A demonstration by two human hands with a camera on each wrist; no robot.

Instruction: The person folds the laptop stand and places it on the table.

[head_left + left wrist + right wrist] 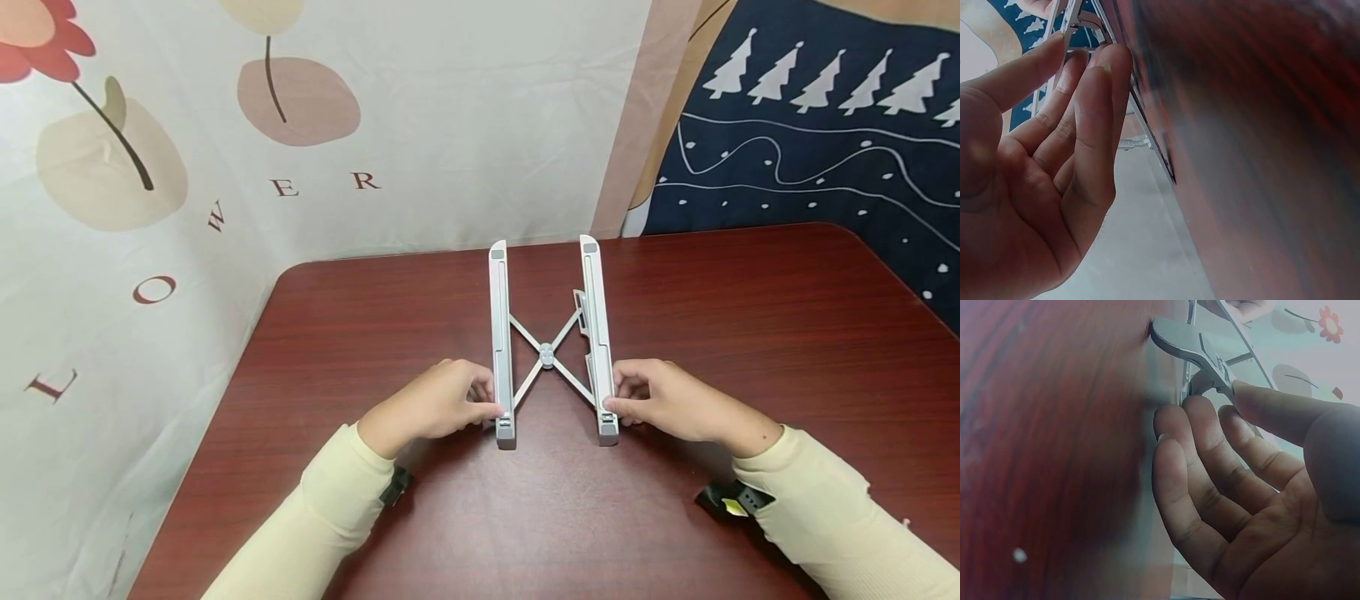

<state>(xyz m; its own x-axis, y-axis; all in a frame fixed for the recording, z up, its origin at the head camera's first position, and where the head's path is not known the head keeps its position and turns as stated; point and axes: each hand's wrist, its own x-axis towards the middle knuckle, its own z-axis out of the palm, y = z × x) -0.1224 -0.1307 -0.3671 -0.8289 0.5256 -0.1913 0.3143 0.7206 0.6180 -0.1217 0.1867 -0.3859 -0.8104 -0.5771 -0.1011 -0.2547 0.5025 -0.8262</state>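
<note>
A silver folding laptop stand [500,325] lies spread on the table, its two long rails joined by crossed struts [547,356]. At the near end of the left rail, my left hand [442,400] pinches it between thumb and fingers. My right hand [675,402] pinches the right rail [597,333] the same way, thumb on top near its grey end. In the right wrist view, the rounded rail end [1175,337] tilts over the wood beside my fingertips. The left wrist view shows my thumb and fingers at the stand's frame [1072,22].
The dark red wooden table [360,317] has rounded far corners. A pale cloth [465,150] printed with flowers and letters hangs behind and to the left. Navy fabric [810,167] with white trees hangs at the back right. Dark straps [752,497] sit at both wrists.
</note>
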